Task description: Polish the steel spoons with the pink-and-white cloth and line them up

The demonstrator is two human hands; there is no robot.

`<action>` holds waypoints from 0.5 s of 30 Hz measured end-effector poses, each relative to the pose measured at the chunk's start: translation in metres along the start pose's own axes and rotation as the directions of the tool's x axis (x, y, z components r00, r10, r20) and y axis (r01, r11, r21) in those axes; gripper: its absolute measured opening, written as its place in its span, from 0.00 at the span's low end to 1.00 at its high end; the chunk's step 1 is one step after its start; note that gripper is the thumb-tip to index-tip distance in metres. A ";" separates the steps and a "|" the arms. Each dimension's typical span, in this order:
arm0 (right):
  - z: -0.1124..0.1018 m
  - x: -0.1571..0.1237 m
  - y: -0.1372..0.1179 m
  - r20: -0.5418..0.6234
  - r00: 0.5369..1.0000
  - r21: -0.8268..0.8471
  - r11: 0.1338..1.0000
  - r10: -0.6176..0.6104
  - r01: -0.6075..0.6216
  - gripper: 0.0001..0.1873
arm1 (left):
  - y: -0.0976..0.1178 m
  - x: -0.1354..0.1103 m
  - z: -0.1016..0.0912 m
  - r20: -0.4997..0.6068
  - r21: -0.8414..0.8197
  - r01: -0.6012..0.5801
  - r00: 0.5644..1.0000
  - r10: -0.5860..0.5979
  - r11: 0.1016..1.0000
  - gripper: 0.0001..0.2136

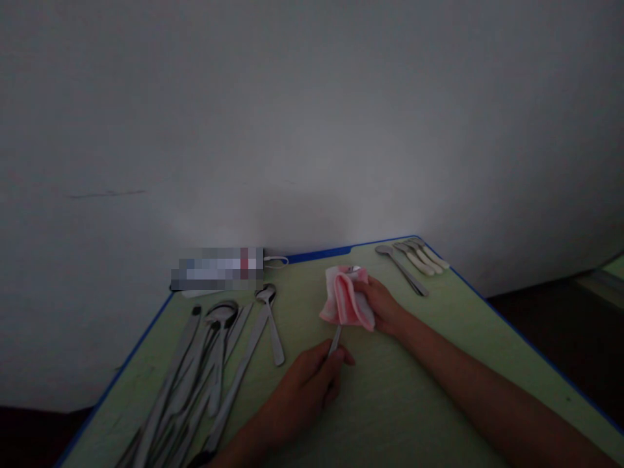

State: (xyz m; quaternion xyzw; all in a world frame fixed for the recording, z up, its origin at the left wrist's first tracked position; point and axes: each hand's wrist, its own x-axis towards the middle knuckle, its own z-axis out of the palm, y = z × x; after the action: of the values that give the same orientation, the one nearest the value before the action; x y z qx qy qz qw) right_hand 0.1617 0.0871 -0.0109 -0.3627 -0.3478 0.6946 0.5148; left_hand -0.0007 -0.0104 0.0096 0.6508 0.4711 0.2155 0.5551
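My left hand [312, 380] pinches the handle of a metal spoon [335, 339] low over the green table [390, 403]. The spoon's upper part is wrapped in a pink-and-white cloth [345, 300], with a bit of the bowl showing at the cloth's top. Around that cloth my right hand [383, 304] is closed, pressing it on the spoon.
A pile of several long metal utensils [209, 364] lies at the left of the table. Several spoons, some with pale handles [414, 259], lie at the far right corner. A blurred flat item [217, 268] sits at the far edge by the white wall.
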 end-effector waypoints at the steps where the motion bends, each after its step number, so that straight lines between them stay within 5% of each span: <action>1: 0.000 0.000 0.000 0.013 1.000 0.006 1.000 -0.008 0.008 0.13 | 0.000 0.000 0.000 0.000 -0.001 -0.001 1.000 0.001 1.000 0.17; 6: 0.001 0.001 0.004 0.032 0.999 0.065 0.997 -0.042 0.040 0.17 | 0.001 -0.001 0.000 -0.005 0.012 -0.017 1.000 0.017 1.000 0.17; 12: 0.001 0.008 0.006 -0.120 0.992 0.203 0.978 -0.030 0.054 0.19 | 0.002 0.000 -0.001 -0.008 0.042 -0.037 0.999 0.037 0.998 0.16; 15: 0.001 0.009 0.006 -0.074 0.997 0.205 0.978 -0.036 0.050 0.19 | 0.001 0.000 -0.001 -0.018 0.053 -0.036 0.999 0.037 0.998 0.16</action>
State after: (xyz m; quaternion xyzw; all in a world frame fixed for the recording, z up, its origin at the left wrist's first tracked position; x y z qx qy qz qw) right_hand 0.1565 0.0940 -0.0173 -0.3237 -0.2635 0.7024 0.5765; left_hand -0.0006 -0.0098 0.0111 0.6716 0.4700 0.2193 0.5290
